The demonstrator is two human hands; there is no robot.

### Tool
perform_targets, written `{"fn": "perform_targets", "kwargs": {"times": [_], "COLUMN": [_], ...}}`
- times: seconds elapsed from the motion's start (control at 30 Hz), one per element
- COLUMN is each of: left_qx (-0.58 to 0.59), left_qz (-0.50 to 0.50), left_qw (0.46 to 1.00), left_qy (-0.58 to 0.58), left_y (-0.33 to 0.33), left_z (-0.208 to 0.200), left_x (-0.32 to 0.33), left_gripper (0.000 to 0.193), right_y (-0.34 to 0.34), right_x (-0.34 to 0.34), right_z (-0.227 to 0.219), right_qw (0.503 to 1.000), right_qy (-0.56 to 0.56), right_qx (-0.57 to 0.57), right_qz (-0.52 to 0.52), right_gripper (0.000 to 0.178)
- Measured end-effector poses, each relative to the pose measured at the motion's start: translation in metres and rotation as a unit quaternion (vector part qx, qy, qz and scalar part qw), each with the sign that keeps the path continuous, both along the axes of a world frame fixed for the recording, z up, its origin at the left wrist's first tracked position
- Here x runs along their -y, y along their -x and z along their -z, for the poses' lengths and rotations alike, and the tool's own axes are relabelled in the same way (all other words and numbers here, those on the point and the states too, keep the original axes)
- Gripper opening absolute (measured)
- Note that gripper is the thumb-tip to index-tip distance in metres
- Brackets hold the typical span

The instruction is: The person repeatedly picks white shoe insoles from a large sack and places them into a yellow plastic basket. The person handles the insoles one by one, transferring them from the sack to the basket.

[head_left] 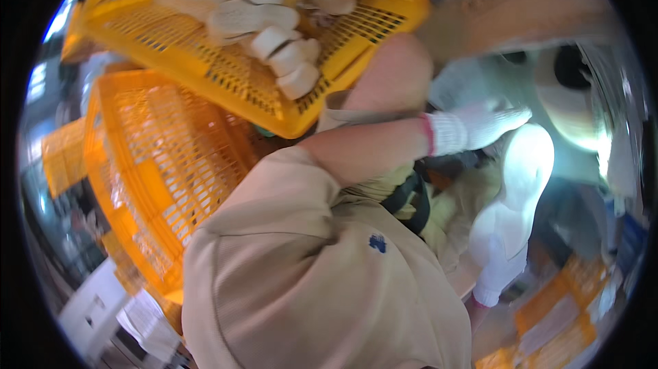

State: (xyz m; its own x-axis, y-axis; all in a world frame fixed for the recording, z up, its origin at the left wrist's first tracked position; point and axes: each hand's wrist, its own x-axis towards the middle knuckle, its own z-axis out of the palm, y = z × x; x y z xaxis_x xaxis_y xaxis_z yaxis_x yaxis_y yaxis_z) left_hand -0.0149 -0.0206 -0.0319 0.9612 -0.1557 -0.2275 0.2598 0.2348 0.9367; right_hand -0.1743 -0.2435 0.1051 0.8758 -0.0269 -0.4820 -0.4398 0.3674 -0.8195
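Note:
White gloves cover both hands. My right hand (pixel 502 276) grips a white shoe sole (pixel 526 169) around its lower part, and the rounded end points up and away. By that rounded end is my left hand (pixel 488 122), its fingers drawn together and bent towards the sole. Blur hides what those fingers hold, and I cannot tell whether they touch the sole. A yellow plastic basket (pixel 195 50) at the upper left bears several white and cream soles (pixel 253 16), some lying on top of one another. My bare knee (pixel 394 71) shows between the basket and my left forearm.
Beneath the yellow basket, an orange slatted crate (pixel 130 184) stands to my left. A brown carton (pixel 528 6) is at the upper right. Beside it lies clear plastic wrapping (pixel 620 115) near more pale pieces. Another orange crate (pixel 565 300) sits at the lower right.

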Motion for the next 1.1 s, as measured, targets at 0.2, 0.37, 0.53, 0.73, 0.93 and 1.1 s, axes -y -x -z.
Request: {"fn": "perform_targets", "kwargs": {"times": [0.2,0.37,0.53,0.73,0.93,1.1], "left_qx": [-0.307,-0.091,-0.154,0.262,0.018,-0.179], "left_qz": [-0.022,-0.028,0.028,0.038,-0.404,-0.241], "left_qw": [0.886,0.987,0.881,0.870,0.632,0.725], "left_qy": [0.346,0.126,0.446,-0.417,-0.661,-0.620], "left_y": [-0.026,-0.026,-0.009,0.034,0.096,0.103], "left_z": [-0.046,-0.052,0.003,-0.056,-0.042,-0.020], "left_x": [0.010,-0.020,-0.024,-0.087,-0.332,-0.395], "left_gripper": [0.061,0.054,0.044,0.032,0.051,0.059], "right_y": [-0.002,-0.018,-0.005,0.047,0.176,0.095], "right_x": [-0.026,-0.120,-0.115,-0.013,0.146,0.119], "right_z": [0.000,-0.039,-0.033,0.026,0.088,0.082], "right_qw": [0.865,0.826,0.728,0.873,0.715,0.720], "right_qy": [0.478,0.516,0.629,0.454,0.652,0.672], "right_qx": [0.091,0.114,0.190,0.116,-0.198,0.087], "right_qz": [-0.127,-0.197,-0.198,-0.133,-0.158,-0.150], "right_gripper": [0.041,0.049,0.038,0.035,0.043,0.049]}}
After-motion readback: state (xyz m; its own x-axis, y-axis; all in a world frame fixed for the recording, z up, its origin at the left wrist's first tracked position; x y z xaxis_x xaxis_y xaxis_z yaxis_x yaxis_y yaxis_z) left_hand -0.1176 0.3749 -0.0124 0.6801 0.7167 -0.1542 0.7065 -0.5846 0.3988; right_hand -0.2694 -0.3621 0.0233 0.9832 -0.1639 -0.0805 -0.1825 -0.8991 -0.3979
